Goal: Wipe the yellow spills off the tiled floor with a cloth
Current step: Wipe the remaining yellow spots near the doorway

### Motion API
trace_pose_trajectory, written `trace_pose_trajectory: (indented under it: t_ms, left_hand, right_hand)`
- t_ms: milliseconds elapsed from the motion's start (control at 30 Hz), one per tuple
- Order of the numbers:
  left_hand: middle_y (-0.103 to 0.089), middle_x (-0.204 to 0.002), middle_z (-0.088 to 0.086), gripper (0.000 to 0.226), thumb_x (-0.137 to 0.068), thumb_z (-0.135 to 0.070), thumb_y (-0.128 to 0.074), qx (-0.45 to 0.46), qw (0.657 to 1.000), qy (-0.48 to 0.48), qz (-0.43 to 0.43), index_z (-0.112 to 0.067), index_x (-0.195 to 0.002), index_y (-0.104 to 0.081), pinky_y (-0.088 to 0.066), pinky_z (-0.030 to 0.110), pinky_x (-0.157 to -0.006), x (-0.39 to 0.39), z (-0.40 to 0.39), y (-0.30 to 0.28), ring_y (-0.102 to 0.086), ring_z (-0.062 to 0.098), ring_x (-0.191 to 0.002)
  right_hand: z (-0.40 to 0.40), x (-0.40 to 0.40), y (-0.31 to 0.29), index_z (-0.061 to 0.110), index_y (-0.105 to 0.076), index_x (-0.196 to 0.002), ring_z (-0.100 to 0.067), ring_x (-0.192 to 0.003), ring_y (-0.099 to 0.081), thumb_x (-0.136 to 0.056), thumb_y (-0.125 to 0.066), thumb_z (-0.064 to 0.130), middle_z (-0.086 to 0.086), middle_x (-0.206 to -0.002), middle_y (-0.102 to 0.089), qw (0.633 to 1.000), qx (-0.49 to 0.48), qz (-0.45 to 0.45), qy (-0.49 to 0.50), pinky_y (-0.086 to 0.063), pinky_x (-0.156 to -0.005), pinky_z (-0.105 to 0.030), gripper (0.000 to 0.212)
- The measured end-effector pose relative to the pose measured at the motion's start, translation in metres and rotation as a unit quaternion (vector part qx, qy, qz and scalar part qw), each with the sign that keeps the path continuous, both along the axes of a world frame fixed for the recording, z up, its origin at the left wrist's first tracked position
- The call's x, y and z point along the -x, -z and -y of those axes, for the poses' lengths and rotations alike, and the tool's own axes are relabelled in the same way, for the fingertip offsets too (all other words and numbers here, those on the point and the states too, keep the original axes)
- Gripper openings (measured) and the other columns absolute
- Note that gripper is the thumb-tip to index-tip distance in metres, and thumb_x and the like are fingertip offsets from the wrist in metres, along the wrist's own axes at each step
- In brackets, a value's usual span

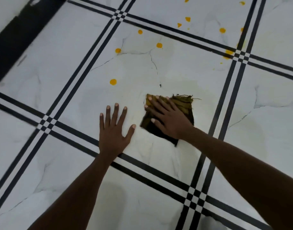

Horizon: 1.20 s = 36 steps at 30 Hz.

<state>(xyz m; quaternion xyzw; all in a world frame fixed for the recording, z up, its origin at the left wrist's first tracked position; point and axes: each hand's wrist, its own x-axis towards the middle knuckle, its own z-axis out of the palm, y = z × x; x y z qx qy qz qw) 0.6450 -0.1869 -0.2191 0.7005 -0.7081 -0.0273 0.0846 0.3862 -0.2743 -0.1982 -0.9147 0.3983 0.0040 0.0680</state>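
A dark olive cloth (185, 106) with a frayed far edge lies flat on the white marble-look tiled floor (175, 72). My right hand (165, 117) presses down on the cloth with fingers spread. My left hand (115, 128) rests flat on the bare tile just left of the cloth, fingers apart, holding nothing. Several yellow spills dot the floor beyond the hands: the nearest drop (113, 82) is ahead of my left hand, others (159, 45) lie farther off, and a smeared patch (228, 53) sits on the black lines at the right.
Black double stripes (86, 72) cross the floor in a grid. A dark band (18, 40) runs along the floor's edge at the upper left. More yellow drops (187, 19) spread toward the top right. A faint yellowish film shows on the tile near the cloth.
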Motion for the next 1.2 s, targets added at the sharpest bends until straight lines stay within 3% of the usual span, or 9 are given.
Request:
trace_pose_trajectory:
  t_ms: [67, 167, 300, 567, 700, 800, 1000, 1133, 1200]
  left_hand:
    - [-0.007, -0.177, 0.005, 0.076, -0.104, -0.062, -0.039, 0.002, 1.000, 0.001, -0.004, -0.026, -0.167, -0.018, -0.012, 0.059, -0.130, 0.000, -0.002, -0.001, -0.002, 0.031, -0.164]
    - [-0.010, -0.177, 0.006, 0.075, -0.105, -0.063, -0.038, 0.003, 1.000, 0.006, -0.015, -0.024, -0.167, -0.021, -0.011, 0.059, -0.131, -0.001, 0.000, 0.000, -0.003, 0.031, -0.164]
    - [-0.012, -0.177, 0.003, 0.074, -0.105, -0.064, -0.037, 0.002, 0.999, 0.003, -0.043, -0.026, -0.167, -0.023, -0.012, 0.059, -0.130, -0.004, 0.001, 0.003, -0.004, 0.029, -0.164]
    - [-0.009, -0.177, 0.004, 0.067, -0.109, -0.053, -0.035, 0.030, 0.994, -0.095, -0.046, -0.023, -0.167, -0.020, -0.007, 0.061, -0.130, -0.050, 0.025, -0.014, -0.003, 0.027, -0.164]
    - [-0.007, -0.177, 0.003, 0.072, -0.107, -0.061, -0.026, -0.004, 0.993, -0.115, -0.035, -0.023, -0.168, -0.015, -0.002, 0.060, -0.131, -0.094, 0.056, -0.006, 0.001, 0.027, -0.164]
    - [-0.005, -0.177, 0.001, 0.072, -0.107, -0.061, -0.023, -0.016, 0.993, -0.110, -0.037, -0.024, -0.168, -0.013, -0.003, 0.060, -0.131, -0.109, 0.067, 0.006, 0.002, 0.028, -0.164]
    - [-0.005, -0.177, 0.001, 0.070, -0.108, -0.058, -0.024, 0.003, 0.992, -0.122, -0.030, -0.025, -0.168, -0.011, -0.002, 0.056, -0.132, -0.107, 0.065, 0.011, 0.001, 0.027, -0.164]
    - [-0.005, -0.177, 0.001, 0.070, -0.109, -0.059, -0.024, 0.005, 0.992, -0.119, -0.032, -0.025, -0.168, -0.011, -0.003, 0.057, -0.132, -0.107, 0.066, 0.011, 0.000, 0.027, -0.164]
    - [-0.003, -0.177, 0.001, 0.070, -0.109, -0.059, -0.023, 0.006, 0.992, -0.124, -0.027, -0.025, -0.168, -0.010, -0.003, 0.057, -0.132, -0.107, 0.066, 0.012, 0.001, 0.026, -0.164]
  right_hand:
    - [0.009, 0.031, 0.001, 0.029, -0.019, -0.167, -0.025, -0.164, -0.004, -0.112, -0.026, 0.049, -0.001, -0.176, -0.008, 1.000, -0.003, -0.009, -0.012, -0.003, -0.133, -0.049, 0.059]
    - [0.049, 0.039, -0.001, 0.027, -0.026, -0.165, -0.030, -0.162, -0.016, -0.111, -0.025, 0.048, -0.006, -0.174, -0.019, 0.992, 0.014, 0.021, 0.121, -0.016, -0.130, -0.055, 0.058]
    - [0.091, -0.039, -0.005, 0.021, -0.033, -0.163, -0.038, -0.160, -0.019, -0.108, -0.022, 0.052, -0.014, -0.172, -0.024, 0.978, -0.017, 0.041, 0.204, -0.013, -0.130, -0.058, 0.064]
    - [0.032, -0.040, -0.001, 0.029, -0.025, -0.166, -0.026, -0.163, -0.009, -0.110, -0.029, 0.054, -0.002, -0.176, -0.014, 0.995, 0.004, 0.014, -0.103, -0.006, -0.132, -0.051, 0.061]
    - [0.102, -0.046, 0.005, 0.025, -0.037, -0.162, -0.034, -0.159, -0.027, -0.108, -0.030, 0.053, -0.008, -0.171, -0.030, 0.996, 0.012, 0.053, 0.071, -0.024, -0.125, -0.061, 0.061]
    - [0.147, -0.097, 0.006, 0.015, -0.036, -0.161, -0.040, -0.158, -0.026, -0.105, -0.014, 0.050, -0.015, -0.171, -0.028, 0.985, 0.010, 0.064, 0.160, -0.019, -0.127, -0.057, 0.070]
    - [0.143, -0.187, -0.002, 0.015, -0.039, -0.160, -0.042, -0.158, -0.024, -0.102, -0.008, 0.047, -0.016, -0.171, -0.028, 0.998, -0.032, 0.055, -0.009, -0.015, -0.130, -0.054, 0.073]
    - [0.099, -0.144, 0.005, 0.025, -0.028, -0.165, -0.026, -0.163, -0.011, -0.112, -0.023, 0.043, -0.003, -0.175, -0.018, 0.982, 0.002, 0.015, -0.188, -0.008, -0.133, -0.046, 0.056]
    - [0.123, -0.121, 0.004, 0.029, -0.033, -0.163, -0.027, -0.162, -0.016, -0.111, -0.026, 0.046, -0.002, -0.174, -0.022, 0.985, 0.024, 0.024, -0.170, -0.017, -0.129, -0.054, 0.056]
